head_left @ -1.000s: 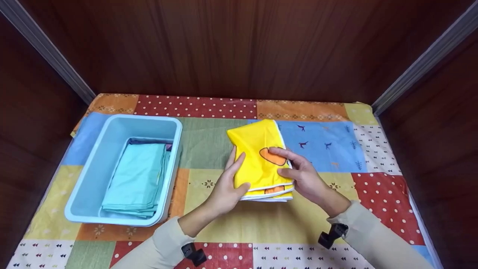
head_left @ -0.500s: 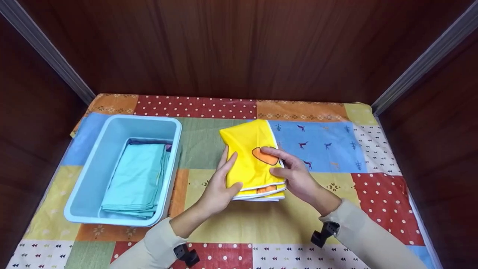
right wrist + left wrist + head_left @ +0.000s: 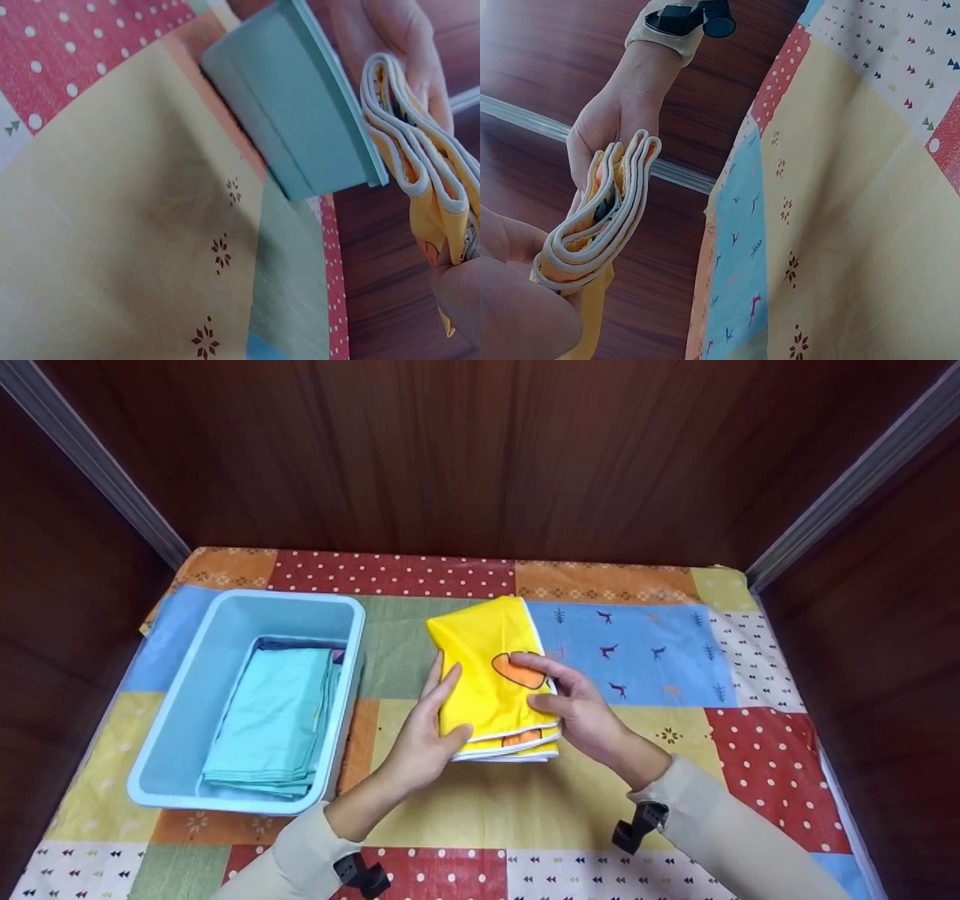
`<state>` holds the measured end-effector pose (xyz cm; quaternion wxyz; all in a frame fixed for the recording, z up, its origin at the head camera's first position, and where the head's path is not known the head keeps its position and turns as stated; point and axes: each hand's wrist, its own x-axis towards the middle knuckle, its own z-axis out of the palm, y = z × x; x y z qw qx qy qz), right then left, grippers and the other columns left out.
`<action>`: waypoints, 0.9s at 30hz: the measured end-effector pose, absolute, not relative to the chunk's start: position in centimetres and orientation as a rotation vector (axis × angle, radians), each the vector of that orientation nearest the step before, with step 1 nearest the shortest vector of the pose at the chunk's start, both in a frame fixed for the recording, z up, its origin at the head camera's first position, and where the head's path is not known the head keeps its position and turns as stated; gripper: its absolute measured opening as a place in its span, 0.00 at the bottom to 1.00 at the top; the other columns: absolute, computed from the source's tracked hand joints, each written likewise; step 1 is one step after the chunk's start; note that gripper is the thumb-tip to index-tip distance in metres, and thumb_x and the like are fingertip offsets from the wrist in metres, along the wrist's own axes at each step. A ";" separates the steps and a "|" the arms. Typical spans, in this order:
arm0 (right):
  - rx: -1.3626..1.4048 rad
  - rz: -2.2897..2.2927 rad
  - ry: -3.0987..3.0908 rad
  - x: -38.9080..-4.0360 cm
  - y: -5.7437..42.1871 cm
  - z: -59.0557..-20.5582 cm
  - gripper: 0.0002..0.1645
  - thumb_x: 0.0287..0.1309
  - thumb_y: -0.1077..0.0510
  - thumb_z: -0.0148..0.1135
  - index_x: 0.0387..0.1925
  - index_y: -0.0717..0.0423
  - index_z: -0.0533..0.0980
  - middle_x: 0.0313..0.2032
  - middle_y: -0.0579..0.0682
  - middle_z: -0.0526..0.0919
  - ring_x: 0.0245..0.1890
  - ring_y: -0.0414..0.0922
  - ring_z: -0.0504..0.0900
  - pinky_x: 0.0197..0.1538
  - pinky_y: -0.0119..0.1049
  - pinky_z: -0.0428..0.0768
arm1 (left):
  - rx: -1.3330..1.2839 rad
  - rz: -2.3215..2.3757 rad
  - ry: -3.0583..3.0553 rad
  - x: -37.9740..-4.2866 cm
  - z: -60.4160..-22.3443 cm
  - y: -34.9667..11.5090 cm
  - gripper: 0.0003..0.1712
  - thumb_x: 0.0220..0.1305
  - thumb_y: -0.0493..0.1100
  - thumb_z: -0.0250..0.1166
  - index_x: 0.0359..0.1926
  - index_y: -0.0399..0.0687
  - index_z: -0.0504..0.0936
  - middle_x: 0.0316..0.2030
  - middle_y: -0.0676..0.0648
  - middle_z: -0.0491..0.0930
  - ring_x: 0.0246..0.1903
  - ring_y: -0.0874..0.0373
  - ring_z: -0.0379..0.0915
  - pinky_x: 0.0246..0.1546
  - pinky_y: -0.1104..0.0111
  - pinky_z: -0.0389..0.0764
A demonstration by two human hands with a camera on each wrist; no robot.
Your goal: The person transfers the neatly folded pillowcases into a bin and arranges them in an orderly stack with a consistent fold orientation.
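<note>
A yellow cloth (image 3: 480, 675) with white piping and an orange printed patch is folded into a thick bundle of several layers. Both wrist views show it raised above the table. My left hand (image 3: 422, 735) grips its left side, thumb on top and other fingers partly hidden behind. On the right side my right hand (image 3: 589, 712) holds it, with thumb and index finger on the upper face and the rest underneath. The folded layers (image 3: 604, 217) look stacked in loops in the left wrist view.
Left of the hands stands a light blue plastic bin (image 3: 161, 742) holding folded turquoise cloth (image 3: 266, 720), with something dark purple (image 3: 300, 644) under it. A patchwork tablecloth (image 3: 637, 817) covers the table. Dark wood panels (image 3: 450, 457) enclose the back and sides.
Both hands have moved steadily to the left, toward the bin, carrying the folded yellow cloth between them. Their hold looks the same, and the bin has stayed in place.
</note>
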<state>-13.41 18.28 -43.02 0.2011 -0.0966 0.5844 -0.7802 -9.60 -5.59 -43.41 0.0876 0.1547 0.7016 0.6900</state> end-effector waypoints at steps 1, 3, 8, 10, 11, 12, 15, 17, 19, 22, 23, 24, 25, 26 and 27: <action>-0.275 -2.183 1.630 -13.5 18.2 -43.0 0.32 0.65 0.76 0.50 0.70 0.64 0.68 0.68 0.57 0.71 0.52 0.49 0.82 0.56 0.43 0.82 | 0.459 2.059 2.086 -9.6 -43.4 -5.7 0.46 0.66 0.23 0.60 0.80 0.37 0.49 0.81 0.46 0.29 0.78 0.48 0.39 0.67 0.65 0.67; -0.278 -2.186 1.630 -13.6 17.9 -43.1 0.32 0.64 0.76 0.49 0.70 0.64 0.69 0.67 0.56 0.71 0.53 0.49 0.82 0.56 0.43 0.82 | 0.457 2.056 2.088 -9.6 -43.5 -5.9 0.46 0.67 0.23 0.60 0.80 0.37 0.48 0.81 0.46 0.29 0.78 0.48 0.39 0.66 0.65 0.67; -0.270 -2.192 1.629 -13.6 17.4 -43.0 0.32 0.64 0.76 0.49 0.70 0.65 0.68 0.67 0.56 0.71 0.52 0.49 0.82 0.57 0.43 0.82 | 0.447 2.054 2.079 -9.6 -43.3 -6.4 0.47 0.67 0.24 0.60 0.80 0.38 0.47 0.81 0.47 0.30 0.77 0.48 0.42 0.66 0.67 0.68; -0.264 -2.187 1.627 -13.6 17.2 -42.9 0.32 0.64 0.76 0.49 0.70 0.64 0.68 0.67 0.57 0.71 0.52 0.49 0.82 0.57 0.43 0.82 | 0.439 2.061 2.066 -9.6 -43.2 -6.5 0.47 0.67 0.24 0.60 0.80 0.39 0.47 0.81 0.48 0.30 0.77 0.49 0.43 0.65 0.67 0.69; -0.261 -2.183 1.627 -13.6 17.1 -42.9 0.32 0.64 0.76 0.49 0.70 0.64 0.68 0.67 0.57 0.71 0.52 0.49 0.82 0.56 0.42 0.82 | 0.435 2.066 2.059 -9.6 -43.1 -6.6 0.47 0.67 0.24 0.60 0.80 0.39 0.47 0.81 0.49 0.30 0.77 0.49 0.44 0.65 0.67 0.69; -0.256 -2.181 1.627 -13.6 17.1 -42.8 0.32 0.64 0.75 0.49 0.70 0.64 0.69 0.68 0.56 0.71 0.51 0.49 0.82 0.56 0.42 0.82 | 0.434 2.068 2.053 -9.6 -43.1 -6.7 0.47 0.67 0.24 0.60 0.80 0.39 0.46 0.81 0.49 0.29 0.77 0.49 0.44 0.65 0.68 0.70; -0.256 -2.172 1.627 -13.6 16.8 -42.7 0.33 0.65 0.75 0.49 0.70 0.63 0.69 0.68 0.57 0.70 0.51 0.50 0.82 0.56 0.42 0.83 | 0.429 2.073 2.045 -9.4 -43.1 -6.9 0.48 0.67 0.25 0.60 0.81 0.39 0.46 0.81 0.49 0.28 0.76 0.49 0.45 0.64 0.67 0.71; -0.253 -2.174 1.619 -13.6 16.6 -42.6 0.33 0.64 0.76 0.49 0.70 0.63 0.69 0.68 0.57 0.70 0.51 0.50 0.82 0.56 0.42 0.83 | 0.421 2.074 2.050 -9.4 -43.1 -7.0 0.48 0.68 0.25 0.61 0.81 0.40 0.46 0.81 0.49 0.28 0.76 0.49 0.45 0.64 0.67 0.71; -0.249 -2.177 1.612 -13.6 16.4 -42.6 0.33 0.64 0.76 0.50 0.70 0.62 0.69 0.68 0.56 0.70 0.50 0.50 0.82 0.55 0.42 0.83 | 0.408 2.078 2.052 -9.3 -43.0 -7.2 0.48 0.67 0.25 0.61 0.81 0.40 0.47 0.81 0.50 0.29 0.76 0.49 0.46 0.63 0.67 0.72; -0.248 -2.182 1.604 -13.6 16.1 -42.5 0.33 0.64 0.76 0.50 0.70 0.62 0.69 0.67 0.56 0.71 0.50 0.49 0.82 0.55 0.42 0.83 | 0.387 2.082 2.055 -9.3 -43.0 -7.4 0.47 0.67 0.25 0.61 0.81 0.41 0.48 0.81 0.51 0.29 0.76 0.49 0.46 0.63 0.67 0.72; -0.249 -2.186 1.603 -13.6 16.0 -42.5 0.33 0.64 0.76 0.50 0.70 0.63 0.69 0.67 0.56 0.71 0.50 0.50 0.82 0.55 0.42 0.83 | 0.379 2.081 2.057 -9.3 -43.0 -7.6 0.47 0.67 0.25 0.61 0.81 0.41 0.48 0.81 0.51 0.30 0.76 0.50 0.46 0.62 0.67 0.73; -0.249 -2.188 1.602 -13.6 15.8 -42.5 0.33 0.64 0.76 0.50 0.70 0.63 0.70 0.67 0.57 0.71 0.50 0.50 0.83 0.55 0.42 0.83 | 0.370 2.081 2.059 -9.3 -42.9 -7.7 0.47 0.67 0.26 0.62 0.81 0.41 0.48 0.81 0.51 0.30 0.76 0.50 0.46 0.62 0.67 0.73; -0.251 -2.189 1.600 -13.7 15.7 -42.5 0.33 0.64 0.76 0.50 0.70 0.63 0.70 0.67 0.57 0.71 0.50 0.50 0.83 0.55 0.42 0.83 | 0.363 2.079 2.061 -9.3 -42.8 -7.8 0.47 0.67 0.26 0.61 0.81 0.41 0.48 0.81 0.51 0.30 0.76 0.50 0.46 0.62 0.67 0.73; -0.254 -2.191 1.598 -13.7 15.5 -42.4 0.33 0.64 0.76 0.49 0.70 0.63 0.70 0.67 0.57 0.70 0.50 0.50 0.83 0.55 0.42 0.83 | 0.355 2.080 2.060 -9.3 -42.8 -7.9 0.47 0.67 0.26 0.61 0.81 0.41 0.48 0.81 0.52 0.31 0.76 0.50 0.45 0.62 0.67 0.74; -0.253 -2.192 1.596 -13.7 15.4 -42.5 0.32 0.64 0.76 0.49 0.70 0.63 0.70 0.67 0.57 0.70 0.50 0.50 0.83 0.55 0.42 0.83 | 0.350 2.081 2.060 -9.3 -42.7 -8.0 0.47 0.67 0.25 0.61 0.81 0.41 0.48 0.81 0.52 0.31 0.77 0.50 0.44 0.61 0.67 0.74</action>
